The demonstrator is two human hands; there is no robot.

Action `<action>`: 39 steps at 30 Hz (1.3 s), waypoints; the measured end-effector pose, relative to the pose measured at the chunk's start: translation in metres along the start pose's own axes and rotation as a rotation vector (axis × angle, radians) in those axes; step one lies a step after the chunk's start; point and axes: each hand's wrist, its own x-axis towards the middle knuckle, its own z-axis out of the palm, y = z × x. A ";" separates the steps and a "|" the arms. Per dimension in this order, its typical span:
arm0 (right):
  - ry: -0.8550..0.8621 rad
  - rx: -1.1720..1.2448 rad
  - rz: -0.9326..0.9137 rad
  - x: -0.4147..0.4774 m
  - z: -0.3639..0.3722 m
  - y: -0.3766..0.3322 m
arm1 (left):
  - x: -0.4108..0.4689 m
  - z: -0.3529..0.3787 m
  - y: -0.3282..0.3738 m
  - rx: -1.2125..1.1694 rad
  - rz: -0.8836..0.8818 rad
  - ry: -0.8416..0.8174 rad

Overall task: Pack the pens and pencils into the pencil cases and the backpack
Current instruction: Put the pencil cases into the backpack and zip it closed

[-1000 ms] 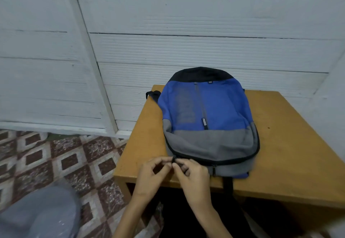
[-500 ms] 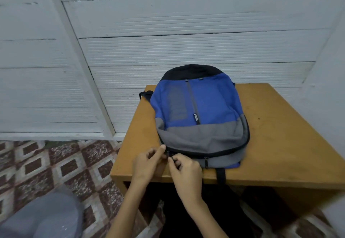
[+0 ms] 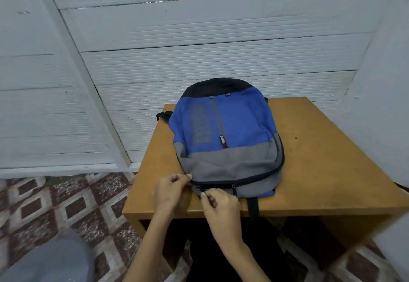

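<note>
A blue and grey backpack [image 3: 223,126] is lying flat on the wooden bench [image 3: 321,160], reaching its near edge. The left grip [image 3: 170,189] is pinching the bag's near-left seam, while the right grip [image 3: 221,206] is pinching a zipper pull [image 3: 202,191].

Left hand [image 3: 170,189], right hand [image 3: 221,208] at backpack [image 3: 221,126] zipper [image 3: 221,184]

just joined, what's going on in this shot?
A person is working on the blue and grey backpack, which lies flat on the wooden table. The left hand pinches the bag's near edge beside the zip. The right hand pinches what looks like a zipper pull. No pens, pencils or pencil cases are in view.
</note>
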 end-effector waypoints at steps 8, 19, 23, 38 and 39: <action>0.020 0.054 0.048 -0.013 -0.059 0.041 | 0.000 -0.001 -0.001 0.013 0.006 -0.042; 0.054 0.237 0.321 0.027 -0.110 0.057 | 0.009 -0.013 0.010 -0.168 0.049 0.064; 0.072 0.199 0.550 0.088 -0.122 0.094 | 0.045 -0.016 0.029 -0.300 -0.054 -0.048; -0.093 0.225 0.474 0.158 -0.123 0.153 | 0.089 0.052 0.053 0.017 0.051 -0.170; -0.087 0.226 0.483 0.158 -0.129 0.157 | 0.089 0.057 0.054 0.023 0.062 -0.180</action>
